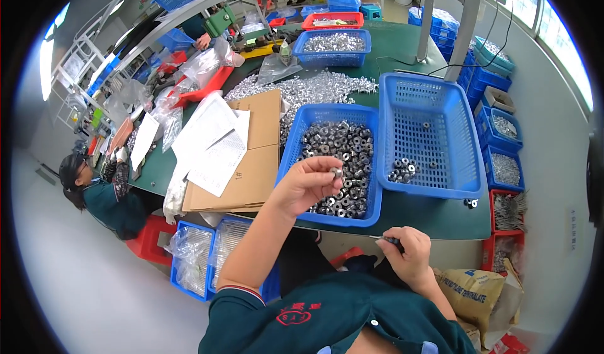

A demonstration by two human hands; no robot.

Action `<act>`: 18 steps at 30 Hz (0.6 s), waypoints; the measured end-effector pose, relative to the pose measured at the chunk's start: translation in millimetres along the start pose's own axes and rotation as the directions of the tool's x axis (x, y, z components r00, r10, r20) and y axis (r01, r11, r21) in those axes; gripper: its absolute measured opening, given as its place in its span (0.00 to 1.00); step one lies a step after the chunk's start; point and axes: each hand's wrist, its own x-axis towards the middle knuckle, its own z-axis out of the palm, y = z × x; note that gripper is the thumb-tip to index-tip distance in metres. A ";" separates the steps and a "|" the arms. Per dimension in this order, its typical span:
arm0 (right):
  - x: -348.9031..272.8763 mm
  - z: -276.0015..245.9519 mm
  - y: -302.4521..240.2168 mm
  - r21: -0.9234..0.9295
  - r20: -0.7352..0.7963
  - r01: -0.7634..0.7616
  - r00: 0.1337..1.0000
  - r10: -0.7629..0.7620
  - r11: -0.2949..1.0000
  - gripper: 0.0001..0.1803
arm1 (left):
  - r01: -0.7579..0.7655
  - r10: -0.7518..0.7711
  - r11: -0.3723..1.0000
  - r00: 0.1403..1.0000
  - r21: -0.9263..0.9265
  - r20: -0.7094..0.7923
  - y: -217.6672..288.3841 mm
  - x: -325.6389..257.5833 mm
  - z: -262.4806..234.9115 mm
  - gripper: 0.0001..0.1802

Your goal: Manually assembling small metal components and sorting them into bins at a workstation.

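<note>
**Nut pinched above the full basket, slim tool in the other hand**

The left hand [308, 181] is raised over the near edge of the full blue basket [296, 146], its grip pinching a small metal nut [337, 172] between thumb and fingertips. That basket is heaped with dark metal nuts [340, 153] of the same kind. The right hand [408, 252] sits nearer the body than the basket, off the front edge of the green bench [434, 219], its grip pressed together around a thin dark tool [389, 239] whose tip sticks out toward the left.

Just right of the full basket stands a second blue basket [434, 184], almost bare, with a small cluster of nuts [402, 170] in its near left corner. Left of the full basket lies flattened cardboard [258, 171] with paper sheets [214, 146] on top. Behind the full basket a loose pile of bright silvery parts [302, 90] spreads over the bench, and farther back another blue basket [332, 46] holds more of them. Far left of the full basket, another person [104, 193] in a dark green top sits at the bench's end.
</note>
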 end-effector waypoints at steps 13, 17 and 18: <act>48.4 14.9 -23.4 0.097 -0.043 0.102 0.994 -0.098 0.990 0.11 | -0.262 0.280 0.816 0.959 0.516 0.043 -32.5 -54.0 35.5 0.30; 44.7 19.4 -22.0 0.067 0.038 0.054 0.998 -0.057 0.996 0.10 | -0.272 0.306 0.742 0.951 0.613 0.052 -35.4 -62.1 41.7 0.30; 43.9 20.4 -21.6 0.058 0.037 0.058 0.998 -0.060 0.997 0.10 | -0.279 0.313 0.703 0.947 0.654 0.067 -36.3 -62.9 41.6 0.30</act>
